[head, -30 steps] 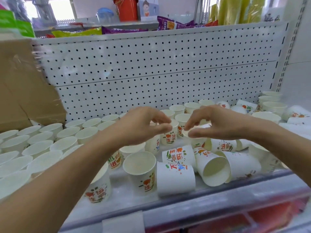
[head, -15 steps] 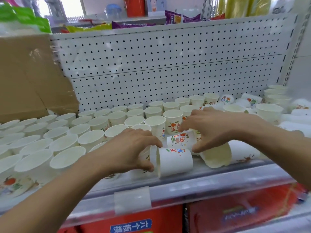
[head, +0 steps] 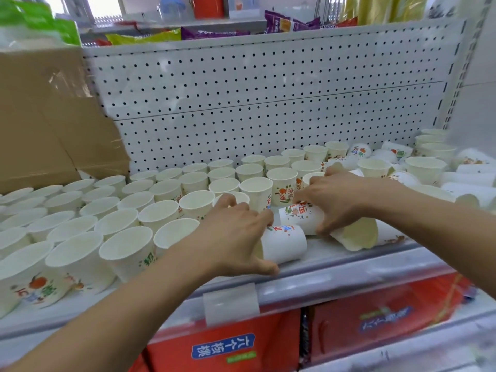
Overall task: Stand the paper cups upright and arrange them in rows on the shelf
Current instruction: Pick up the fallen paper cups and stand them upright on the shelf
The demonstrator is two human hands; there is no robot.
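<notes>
The two hands are held apart, each closed on a cup of its own. The left hand [head: 236,237] is wrapped over the front cup [head: 287,245], which lies on its side at the shelf [head: 335,267] edge, with the fingers across its top wall and the thumb underneath. The right hand [head: 339,200] is curled over the second cup [head: 300,218], which also lies on its side just beyond the front cup and touches it. A third cup [head: 357,234] lies below the right wrist with its mouth turned outward. Rows of upright cups [head: 165,214] are packed to the left of the left hand, and unsorted cups [head: 467,181] are scattered to the right of the right hand.

The cups are judged to be very light, thin-walled and easily crushed, so only a gentle squeeze is called for. The printed paper wall is probably dry enough not to slip, but being round, a lying cup is expected to roll if it is nudged. The stiffest parts are taken to be the rolled rim and the base, so hold is best taken low on the wall near the base, or spread around the rim, rather than pinched at mid-wall. Because so little weight is carried, neighbouring upright cups may be toppled by a brushing knuckle when a cup is set down.
</notes>
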